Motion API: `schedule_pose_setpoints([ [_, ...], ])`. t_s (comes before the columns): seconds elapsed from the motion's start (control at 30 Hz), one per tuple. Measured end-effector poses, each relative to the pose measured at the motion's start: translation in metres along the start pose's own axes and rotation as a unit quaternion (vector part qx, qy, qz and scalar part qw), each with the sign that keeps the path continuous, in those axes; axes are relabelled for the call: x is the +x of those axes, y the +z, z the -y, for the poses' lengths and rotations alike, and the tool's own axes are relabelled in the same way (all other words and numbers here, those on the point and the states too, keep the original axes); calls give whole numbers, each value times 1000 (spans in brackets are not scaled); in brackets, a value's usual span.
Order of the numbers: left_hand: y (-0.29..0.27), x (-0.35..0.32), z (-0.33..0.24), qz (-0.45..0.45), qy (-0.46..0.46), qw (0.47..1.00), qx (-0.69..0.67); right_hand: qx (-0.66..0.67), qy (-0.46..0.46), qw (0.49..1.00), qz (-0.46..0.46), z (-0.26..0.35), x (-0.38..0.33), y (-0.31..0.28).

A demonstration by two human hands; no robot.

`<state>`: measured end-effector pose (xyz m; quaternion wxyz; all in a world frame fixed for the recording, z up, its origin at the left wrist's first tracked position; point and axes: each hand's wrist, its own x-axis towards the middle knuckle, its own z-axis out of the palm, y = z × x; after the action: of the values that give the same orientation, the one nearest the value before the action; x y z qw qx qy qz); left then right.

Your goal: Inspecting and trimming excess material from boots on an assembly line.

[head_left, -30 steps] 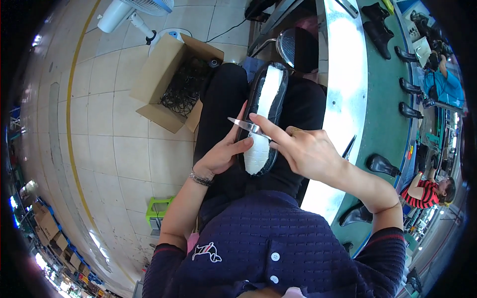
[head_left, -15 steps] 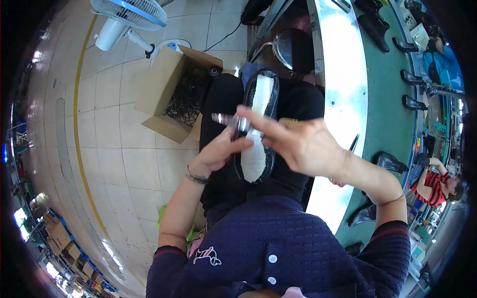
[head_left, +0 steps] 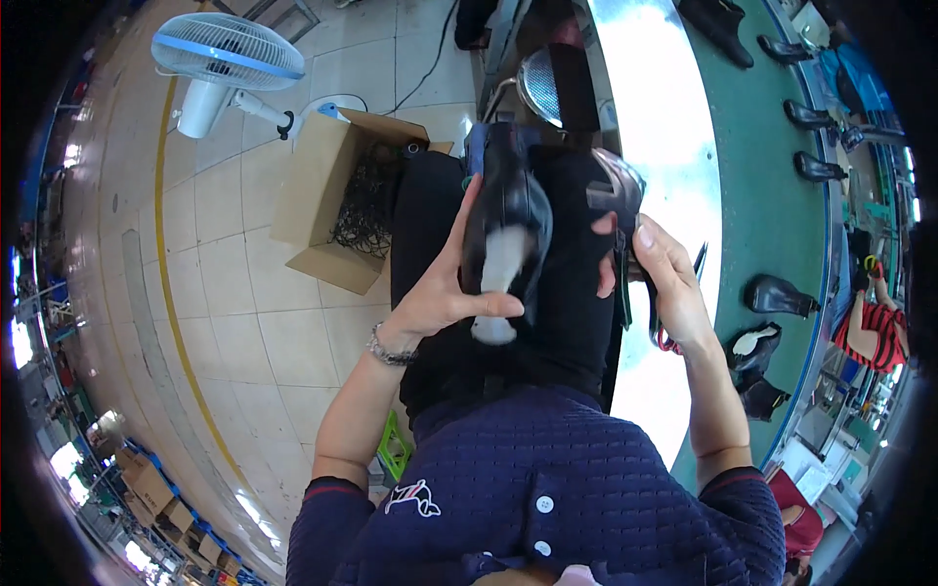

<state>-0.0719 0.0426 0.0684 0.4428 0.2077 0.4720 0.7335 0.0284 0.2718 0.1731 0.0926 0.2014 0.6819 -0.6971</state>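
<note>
We see the black shoe (head_left: 503, 230) over our lap, near the middle of the scene, with its white inside facing up at us. It looks light and a bit bendy on top, but the bottom looks stiff. The black part looks smooth and shiny, so we think it could slip a little. A good place to hold it is around the middle, where it is thin, or at the heel end.

Our left hand (head_left: 445, 293) holds the shoe from the left side. The thumb lies across the white part near the heel, and the long fingers (head_left: 467, 210) reach up along the side of the shoe. They are closed on it, not loose.

Our right hand (head_left: 664, 278) is just to the right of the shoe, at the edge of the shiny table (head_left: 650, 117). Its fingers are curled around a dark tool with thin handles (scissors, we think), and 1 finger reaches toward the shoe. We cannot tell if it touches.

Far on the left, a box (head_left: 332, 200) and a fan (head_left: 225, 59) sit on the floor. More shoes (head_left: 777, 293) rest on the green belt (head_left: 772, 176) at the right.
</note>
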Motion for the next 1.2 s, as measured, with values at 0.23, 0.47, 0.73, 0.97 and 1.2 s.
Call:
schedule_pose_setpoints([
  [0.23,-4,-7,49,73,-1,995,70,146,159,970,113,-50,-39,-5],
  [0.47,12,11,28,-2,-77,996,-40,82,190,960,190,-56,-37,7],
  [0.73,51,16,19,-161,-54,986,3,25,219,946,236,-47,-36,13],
  [0.97,49,24,16,-169,-89,982,-11,-240,222,924,201,-13,-17,2],
  [1.2,45,34,15,-148,-82,985,-26,-459,77,862,-199,-80,-19,-65],
])
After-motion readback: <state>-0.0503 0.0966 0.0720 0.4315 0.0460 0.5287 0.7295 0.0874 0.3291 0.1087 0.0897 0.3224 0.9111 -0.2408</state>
